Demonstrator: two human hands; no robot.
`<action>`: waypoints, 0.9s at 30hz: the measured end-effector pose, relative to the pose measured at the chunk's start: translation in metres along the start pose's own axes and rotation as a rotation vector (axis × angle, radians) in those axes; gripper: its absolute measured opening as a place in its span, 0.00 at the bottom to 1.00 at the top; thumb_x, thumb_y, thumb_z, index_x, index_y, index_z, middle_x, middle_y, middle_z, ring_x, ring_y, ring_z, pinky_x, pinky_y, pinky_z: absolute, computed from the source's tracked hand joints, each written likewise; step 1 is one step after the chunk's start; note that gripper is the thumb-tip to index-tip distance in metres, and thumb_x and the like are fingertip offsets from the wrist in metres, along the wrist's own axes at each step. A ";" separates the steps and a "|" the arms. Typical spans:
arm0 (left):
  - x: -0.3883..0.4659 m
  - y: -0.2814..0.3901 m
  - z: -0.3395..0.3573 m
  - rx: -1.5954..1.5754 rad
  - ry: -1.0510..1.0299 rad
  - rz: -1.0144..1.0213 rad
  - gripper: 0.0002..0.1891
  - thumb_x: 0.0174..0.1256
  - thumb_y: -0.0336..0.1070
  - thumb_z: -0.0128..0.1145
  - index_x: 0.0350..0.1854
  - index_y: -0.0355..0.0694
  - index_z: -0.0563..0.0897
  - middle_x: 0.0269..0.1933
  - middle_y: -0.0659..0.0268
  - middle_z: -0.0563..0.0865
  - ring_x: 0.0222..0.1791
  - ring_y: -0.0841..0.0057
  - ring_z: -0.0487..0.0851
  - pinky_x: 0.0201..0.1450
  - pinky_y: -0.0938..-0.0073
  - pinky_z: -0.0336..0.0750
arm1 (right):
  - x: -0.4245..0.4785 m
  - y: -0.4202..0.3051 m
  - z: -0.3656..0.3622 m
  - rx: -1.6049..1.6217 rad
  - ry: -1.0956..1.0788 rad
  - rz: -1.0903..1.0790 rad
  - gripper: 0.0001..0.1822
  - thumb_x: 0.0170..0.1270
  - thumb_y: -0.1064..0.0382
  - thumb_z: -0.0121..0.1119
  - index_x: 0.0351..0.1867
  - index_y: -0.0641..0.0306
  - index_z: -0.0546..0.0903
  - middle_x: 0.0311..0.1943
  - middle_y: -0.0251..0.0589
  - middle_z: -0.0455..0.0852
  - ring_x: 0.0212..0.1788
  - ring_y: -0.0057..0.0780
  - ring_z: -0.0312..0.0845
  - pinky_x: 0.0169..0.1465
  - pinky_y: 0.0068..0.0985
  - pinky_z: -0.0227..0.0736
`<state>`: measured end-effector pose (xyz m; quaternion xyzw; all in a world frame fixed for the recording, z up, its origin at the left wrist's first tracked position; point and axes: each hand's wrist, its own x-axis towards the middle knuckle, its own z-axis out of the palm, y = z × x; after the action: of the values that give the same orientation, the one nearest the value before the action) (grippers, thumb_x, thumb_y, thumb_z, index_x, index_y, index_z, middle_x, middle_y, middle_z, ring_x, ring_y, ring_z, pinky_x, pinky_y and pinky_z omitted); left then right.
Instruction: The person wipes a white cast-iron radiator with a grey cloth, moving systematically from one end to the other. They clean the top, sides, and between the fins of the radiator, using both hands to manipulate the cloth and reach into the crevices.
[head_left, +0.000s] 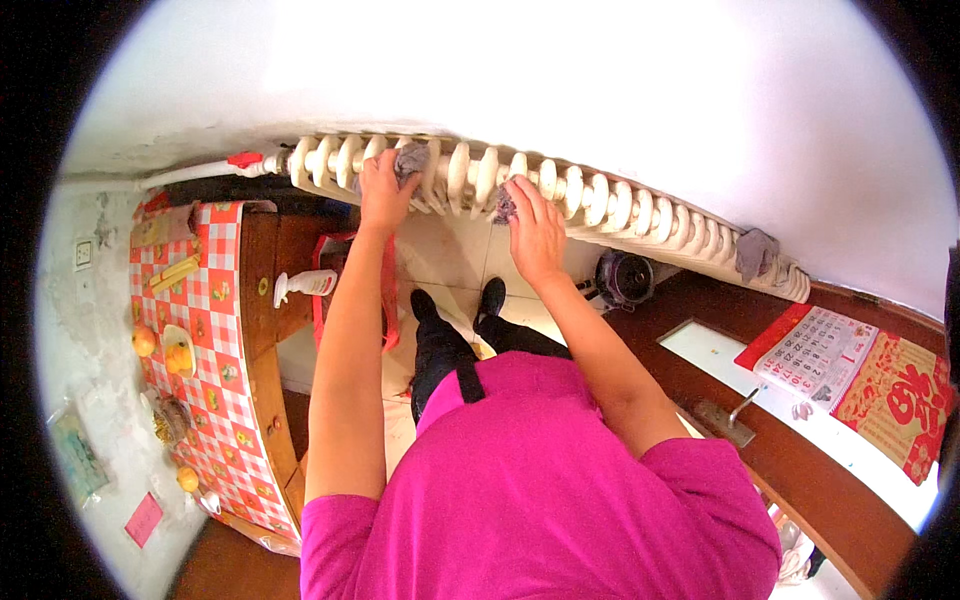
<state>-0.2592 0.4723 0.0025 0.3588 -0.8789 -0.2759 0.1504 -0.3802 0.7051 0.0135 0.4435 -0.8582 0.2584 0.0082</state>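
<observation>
A cream column radiator (600, 199) runs along the white wall in front of me. My left hand (385, 191) grips a bunched grey cloth (411, 161) against the radiator's top, left of its middle. Farther right, my right hand (537, 229) holds another grey-purple cloth (505, 205) at the radiator's front side, partly covered by my fingers. A third grey cloth (756, 253) lies draped over the radiator's right end, away from both hands. On the left, a white pipe (195, 174) with a red valve handle (245, 160) joins the radiator.
At left stands a wooden table with a checked cover (225, 330), fruit on a plate (188, 351) and a white spray bottle (306, 283) at its side. A dark round appliance (625, 279) sits below the radiator. A brown door (697, 337) with a calendar (817, 352) is at right.
</observation>
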 end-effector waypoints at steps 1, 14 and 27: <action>-0.001 0.000 0.000 -0.011 -0.008 0.004 0.29 0.60 0.40 0.68 0.62 0.42 0.72 0.55 0.46 0.73 0.55 0.46 0.72 0.60 0.54 0.67 | 0.002 -0.003 -0.002 -0.014 -0.019 0.035 0.26 0.64 0.67 0.58 0.65 0.54 0.72 0.68 0.37 0.70 0.63 0.41 0.70 0.66 0.38 0.61; -0.001 0.004 0.001 -0.006 0.036 0.005 0.28 0.60 0.40 0.68 0.62 0.44 0.72 0.54 0.46 0.73 0.54 0.45 0.72 0.59 0.52 0.68 | -0.004 0.011 0.009 -0.101 0.023 -0.053 0.26 0.59 0.72 0.60 0.61 0.51 0.77 0.64 0.29 0.74 0.61 0.37 0.67 0.68 0.40 0.54; -0.002 0.007 -0.001 0.005 0.028 -0.001 0.27 0.61 0.41 0.67 0.62 0.45 0.72 0.55 0.46 0.73 0.54 0.45 0.71 0.59 0.53 0.68 | 0.062 -0.003 -0.002 -0.109 -0.042 -0.034 0.23 0.62 0.66 0.57 0.61 0.53 0.76 0.52 0.37 0.80 0.57 0.39 0.69 0.63 0.42 0.57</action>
<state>-0.2616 0.4775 0.0072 0.3634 -0.8773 -0.2686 0.1616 -0.4161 0.6582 0.0314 0.4621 -0.8634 0.2017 0.0189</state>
